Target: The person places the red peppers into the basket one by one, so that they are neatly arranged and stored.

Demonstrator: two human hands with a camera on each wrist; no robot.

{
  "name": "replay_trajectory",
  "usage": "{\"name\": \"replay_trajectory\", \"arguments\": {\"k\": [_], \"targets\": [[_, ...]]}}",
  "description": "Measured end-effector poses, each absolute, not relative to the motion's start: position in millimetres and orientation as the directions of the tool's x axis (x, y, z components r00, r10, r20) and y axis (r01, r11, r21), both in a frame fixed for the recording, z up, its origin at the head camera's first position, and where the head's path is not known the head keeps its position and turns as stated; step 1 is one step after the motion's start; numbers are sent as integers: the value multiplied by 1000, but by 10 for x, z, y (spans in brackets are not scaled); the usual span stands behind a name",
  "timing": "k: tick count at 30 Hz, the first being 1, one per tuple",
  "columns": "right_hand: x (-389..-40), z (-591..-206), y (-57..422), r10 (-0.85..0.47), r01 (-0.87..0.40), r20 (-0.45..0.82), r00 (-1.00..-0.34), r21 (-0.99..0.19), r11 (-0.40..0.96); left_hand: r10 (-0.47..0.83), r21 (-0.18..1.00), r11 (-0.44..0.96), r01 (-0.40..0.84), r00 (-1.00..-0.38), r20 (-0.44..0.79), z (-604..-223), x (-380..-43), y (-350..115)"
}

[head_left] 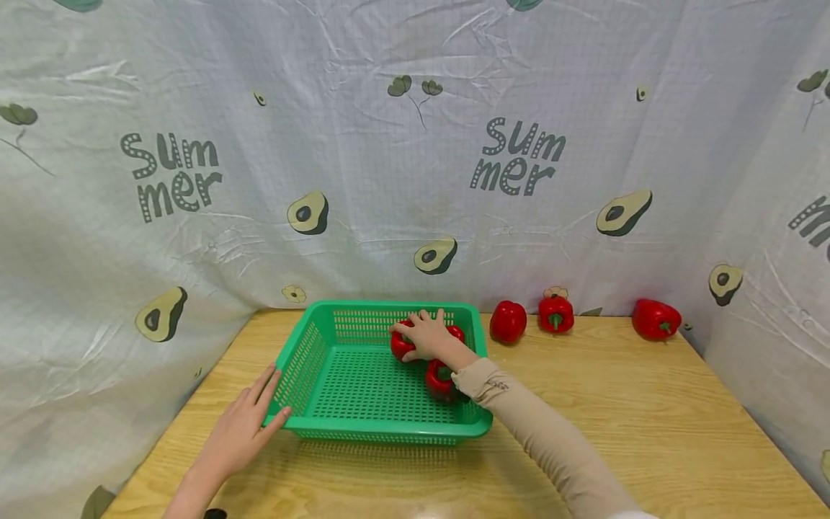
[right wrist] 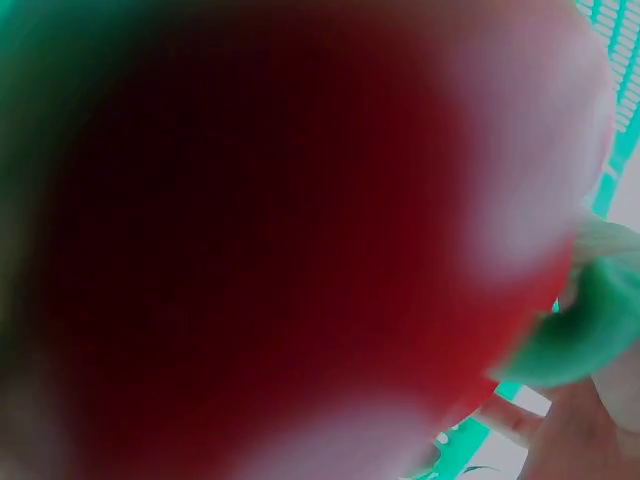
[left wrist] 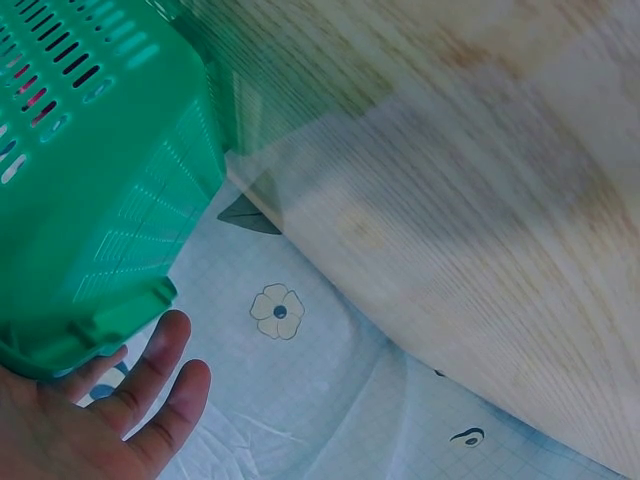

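A green plastic basket (head_left: pixel 389 428) stands on the wooden table. Inside its right half, my right hand (head_left: pixel 431 339) grips a red bell pepper (head_left: pixel 398 347) from above, with fingers and thumb spread round it. Beneath my wrist lies a second red pepper (head_left: pixel 441 388), and a third pepper (head_left: pixel 457 332) shows partly behind the hand. A blurred red pepper (right wrist: pixel 300 250) fills most of the right wrist view, hiding much of the fingers. At the basket's front left corner, my left hand (head_left: pixel 238 431) touches the rim with its fingers extended; the left wrist view shows these fingers (left wrist: pixel 165 345) below the rim.
Right of the basket, two red peppers stand near the back edge, one close to the basket (head_left: pixel 509 322) and one beside it (head_left: pixel 555 315). Another pepper (head_left: pixel 656 319) lies at the far right back corner. A printed cloth (head_left: pixel 363 180) hangs behind the table (head_left: pixel 609 404).
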State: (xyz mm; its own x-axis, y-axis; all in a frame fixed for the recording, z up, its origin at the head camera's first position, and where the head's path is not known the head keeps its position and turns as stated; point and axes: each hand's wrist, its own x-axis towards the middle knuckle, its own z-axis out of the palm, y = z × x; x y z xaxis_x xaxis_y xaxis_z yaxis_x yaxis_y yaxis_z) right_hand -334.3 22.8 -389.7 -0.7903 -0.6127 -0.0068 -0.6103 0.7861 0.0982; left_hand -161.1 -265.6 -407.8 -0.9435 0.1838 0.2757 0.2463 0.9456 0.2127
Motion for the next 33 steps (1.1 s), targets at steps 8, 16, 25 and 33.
{"name": "replay_trajectory", "arguments": {"k": [8, 16, 25, 33], "targets": [[-3305, -3870, 251, -621, -623, -56, -782, 78, 778, 192, 208, 944, 255, -940, 283, -4068, -1606, -2646], [-3257, -3748, 291, -578, -593, -151, -802, 96, 799, 186, 202, 947, 248, -941, 283, -4053, -1609, -2638], [-3152, -3482, 414, -633, -633, -83, -770, -27, 774, 183, 200, 949, 243, -943, 279, -4048, -1606, -2648], [-3012, -3374, 730, -679, -680, 33, -733, -56, 731, 182, 208, 948, 240, -948, 262, -4036, -1602, -2635]]}}
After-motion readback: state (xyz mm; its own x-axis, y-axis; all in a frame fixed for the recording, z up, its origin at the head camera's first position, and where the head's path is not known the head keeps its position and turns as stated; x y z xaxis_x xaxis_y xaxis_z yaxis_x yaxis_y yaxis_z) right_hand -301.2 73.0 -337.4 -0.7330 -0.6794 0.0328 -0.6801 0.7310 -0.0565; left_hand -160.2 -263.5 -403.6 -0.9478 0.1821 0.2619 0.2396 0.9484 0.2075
